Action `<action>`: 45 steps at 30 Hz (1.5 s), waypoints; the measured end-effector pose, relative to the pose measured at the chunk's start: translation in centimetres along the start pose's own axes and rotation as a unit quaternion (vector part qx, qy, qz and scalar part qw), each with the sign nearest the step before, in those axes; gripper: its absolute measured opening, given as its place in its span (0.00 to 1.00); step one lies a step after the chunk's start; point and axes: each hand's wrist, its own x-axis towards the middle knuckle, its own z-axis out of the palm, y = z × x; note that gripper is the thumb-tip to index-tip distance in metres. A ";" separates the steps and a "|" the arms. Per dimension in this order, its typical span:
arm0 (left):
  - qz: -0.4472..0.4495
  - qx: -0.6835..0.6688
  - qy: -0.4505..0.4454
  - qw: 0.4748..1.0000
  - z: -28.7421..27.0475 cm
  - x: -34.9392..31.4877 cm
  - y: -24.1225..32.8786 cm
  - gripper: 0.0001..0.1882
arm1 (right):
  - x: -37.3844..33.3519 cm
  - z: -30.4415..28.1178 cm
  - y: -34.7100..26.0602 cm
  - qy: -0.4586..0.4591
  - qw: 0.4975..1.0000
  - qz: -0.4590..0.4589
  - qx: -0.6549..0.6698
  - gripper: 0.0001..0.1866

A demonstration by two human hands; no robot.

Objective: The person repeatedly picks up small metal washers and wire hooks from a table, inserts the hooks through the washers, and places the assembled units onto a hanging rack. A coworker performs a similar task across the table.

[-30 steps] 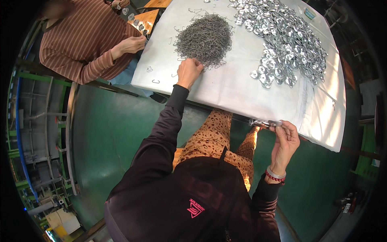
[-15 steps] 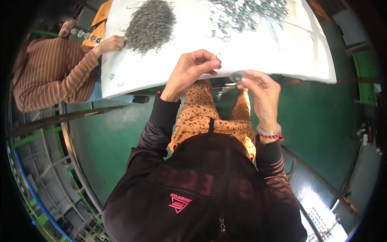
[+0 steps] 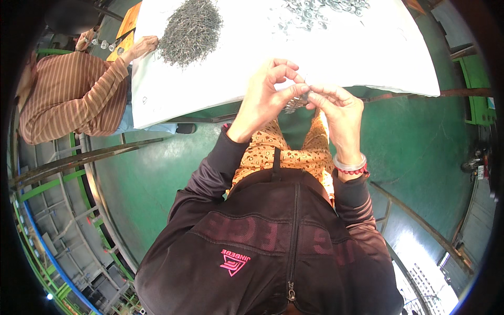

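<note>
Over the near edge of the table, my two hands meet fingertip to fingertip. My left hand (image 3: pixel 270 92) is closed in a pinch on a thin bent wire hook (image 3: pixel 305 80), of which only a sliver shows. The fingers of my right hand (image 3: pixel 338 110) are closed on a small round grey metal disc (image 3: pixel 305 96), mostly covered by the fingertips. Just below the fingers, several shiny metal pieces (image 3: pixel 293 106) hang in a cluster; what holds them cannot be made out.
A heap of wire hooks (image 3: pixel 191 32) lies on the white table (image 3: pixel 247 42) at left. Scattered metal discs (image 3: pixel 310 13) lie at the far side. To the left, a person in a striped top (image 3: pixel 79 94) has a hand (image 3: pixel 140 49) at the hooks, beside a wooden board (image 3: pixel 126 39).
My left hand has moved right and my right hand slightly left, bringing the wire hook and the disc together. The other person's hand has stayed beside the heap of hooks.
</note>
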 end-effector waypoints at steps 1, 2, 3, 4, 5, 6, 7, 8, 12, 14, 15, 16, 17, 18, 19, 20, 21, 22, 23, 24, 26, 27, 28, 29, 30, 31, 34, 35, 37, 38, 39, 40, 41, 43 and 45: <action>0.025 0.021 0.013 0.999 0.3 -0.1 0.2 0.08 | 0.0 0.1 0.0 -0.003 1.000 -0.005 -0.011 0.11; 0.050 0.042 0.027 0.998 0.6 -0.3 0.3 0.07 | 0.0 0.2 -0.1 -0.006 1.000 -0.009 -0.022 0.11; 0.039 0.007 0.020 0.999 0.7 -0.5 0.2 0.07 | 0.1 0.3 -0.3 -0.008 1.000 -0.010 -0.011 0.12; 0.028 -0.028 0.014 0.999 0.8 -0.7 0.0 0.06 | 0.1 0.3 -0.6 -0.011 1.000 -0.012 -0.001 0.12; 0.017 -0.062 0.008 0.998 0.9 -0.9 -0.1 0.06 | 0.5 0.3 -0.8 -0.014 1.000 -0.012 0.010 0.13; 0.032 -0.086 0.018 0.996 1.0 -1.0 0.2 0.08 | 1.1 -0.6 -0.5 -0.036 0.999 -0.016 0.000 0.14; 0.054 -0.054 0.010 0.997 0.7 -0.9 0.1 0.06 | 1.8 -1.3 -0.7 -0.033 0.999 -0.001 0.001 0.15; 0.076 -0.021 0.004 0.997 0.4 -1.0 -0.2 0.05 | 2.7 -1.8 -1.0 -0.032 0.999 0.015 0.002 0.15; 0.073 0.000 0.011 0.997 0.7 -1.3 -0.6 0.04 | 8.6 -1.5 1.1 -0.034 0.993 -0.007 -0.116 0.15; 0.148 0.048 0.014 0.988 0.6 -0.5 -0.3 0.07 | 12.6 -1.1 3.3 -0.049 0.979 -0.025 -0.194 0.15; 0.138 0.049 0.018 0.989 0.5 -0.5 0.0 0.08 | 14.6 -0.5 4.6 -0.061 0.967 -0.036 -0.244 0.15; 0.129 0.048 0.022 0.990 0.5 -0.7 0.3 0.08 | 16.7 0.1 6.1 -0.053 0.938 -0.114 -0.324 0.15; 0.117 0.048 0.024 0.992 0.5 -1.0 0.4 0.09 | 18.5 0.8 7.8 -0.044 0.897 -0.189 -0.397 0.14; 0.112 0.046 0.025 0.992 0.5 -1.2 0.3 0.09 | 19.2 1.6 8.4 -0.032 0.846 -0.261 -0.465 0.14; 0.110 0.047 0.028 0.992 0.4 -1.3 0.5 0.09 | 19.5 1.9 8.7 -0.024 0.830 -0.262 -0.492 0.13; 0.109 0.048 0.031 0.992 0.3 -1.2 0.8 0.09 | 19.8 2.2 9.0 -0.015 0.813 -0.262 -0.519 0.12; 0.105 0.045 0.034 0.993 0.4 -1.3 0.9 0.08 | 19.7 2.3 9.1 -0.008 0.795 -0.259 -0.548 0.12; 0.110 0.044 0.031 0.993 0.4 -1.2 0.8 0.07 | 19.7 2.3 9.0 -0.009 0.807 -0.242 -0.539 0.11; 0.104 0.040 0.026 0.993 0.1 -1.1 0.7 0.06 | 19.6 2.1 8.9 -0.009 0.818 -0.224 -0.529 0.10; 0.094 0.034 0.025 0.995 0.0 -1.1 0.5 0.06 | 19.2 1.8 8.7 -0.013 0.828 -0.204 -0.522 0.10; 0.072 0.032 0.027 0.997 0.0 -1.3 -0.3 0.04 | 17.2 2.0 6.9 0.001 0.929 -0.058 -0.366 0.10; 0.052 0.002 0.036 0.998 0.3 -1.3 -0.6 0.04 | 16.0 1.9 6.3 0.013 0.959 0.017 -0.281 0.10; 0.031 -0.028 0.046 0.998 0.6 -1.3 -0.8 0.04 | 15.2 0.9 6.2 -0.019 0.976 0.010 -0.216 0.09; 0.010 -0.057 0.055 0.997 0.9 -1.3 -1.0 0.04 | 14.1 0.5 5.9 -0.027 0.989 0.038 -0.140 0.10; 0.022 -0.059 0.047 0.997 1.0 -1.2 -1.0 0.05 | 12.9 0.1 5.0 -0.033 0.995 0.066 -0.062 0.10; 0.000 -0.075 0.049 0.996 1.2 -1.1 -0.9 0.05 | 11.7 -0.1 4.1 -0.041 0.995 0.093 0.018 0.11; -0.036 -0.112 0.046 0.992 1.8 -0.5 -1.2 0.07 | 8.5 -0.5 1.1 -0.071 0.995 0.071 0.015 0.14; -0.043 -0.129 0.051 0.989 2.0 -0.4 -1.5 0.08 | 7.7 -0.6 0.2 -0.076 0.995 0.064 -0.003 0.14; -0.055 -0.155 0.067 0.984 1.9 -0.3 -2.0 0.08 | 6.6 -0.2 -1.2 -0.094 0.994 0.048 -0.036 0.15; -0.070 -0.165 0.063 0.982 2.1 -0.6 -2.2 0.09 | 6.2 0.0 -1.5 -0.094 0.993 0.047 -0.049 0.14; -0.085 -0.171 0.063 0.980 2.3 -0.8 -2.4 0.10 | 5.7 0.4 -2.0 -0.078 0.992 0.032 -0.089 0.14; -0.095 -0.170 0.067 0.979 2.2 -0.7 -2.6 0.12 | 5.3 0.8 -2.5 -0.067 0.990 0.012 -0.124 0.13; -0.105 -0.168 0.073 0.977 2.0 -0.6 -2.7 0.13 | 4.8 1.2 -2.8 -0.058 0.986 -0.008 -0.157 0.13; -0.062 -0.181 0.063 0.979 2.0 -0.2 -1.3 0.13 | 4.2 1.1 -3.1 -0.031 0.991 -0.005 -0.132 0.13; -0.042 -0.084 0.048 0.994 1.4 -0.3 -0.6 0.13 | 4.0 1.0 -2.9 -0.020 0.994 0.002 -0.112 0.13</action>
